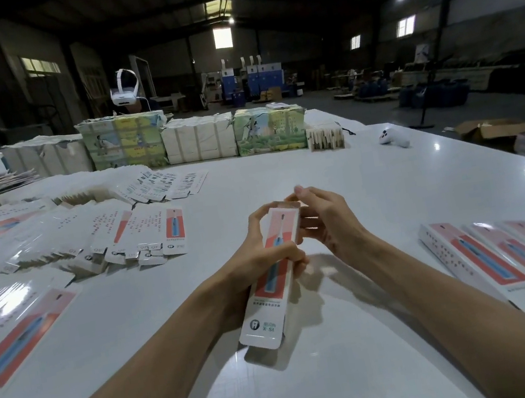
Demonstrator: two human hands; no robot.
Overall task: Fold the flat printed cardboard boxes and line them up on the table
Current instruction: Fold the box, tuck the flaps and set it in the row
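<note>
Centre of frame, held just above the surface [334, 159]: one printed box [267, 316], long and narrow, pink panel with a blue toothbrush picture, already opened into a tube. Its near end points at the lower edge of the frame and its far end is raised.

- Left hand [247, 263]: wrapped round the box at mid-length, fingers curled over the printed face.
- Right hand [327, 219]: at the far end flap [289, 203], fingers bent toward it, forefinger lifted. Whether it pinches the flap or only presses it cannot be told.
- Step in hand, as judged: closing the far end.
- Handling notes: keep the left grip light so the tube stays square and the walls do not bow. Fold any side tabs in first, then bend the flap on its crease and slide the tongue inside the wall rather than over it. Press at the fold, not mid-panel, since thin card dents easily. Check that the near end is closed too; it cannot be read from this view.
- Folded boxes [508, 265]: lower right, lying side by side in a row. The finished piece belongs at the row's left end, parallel and face up.
- Flat blanks [141, 233]: fanned in overlapping heaps at middle left.
- Wrapped bundles [196, 142]: ranked across the top centre.
</note>
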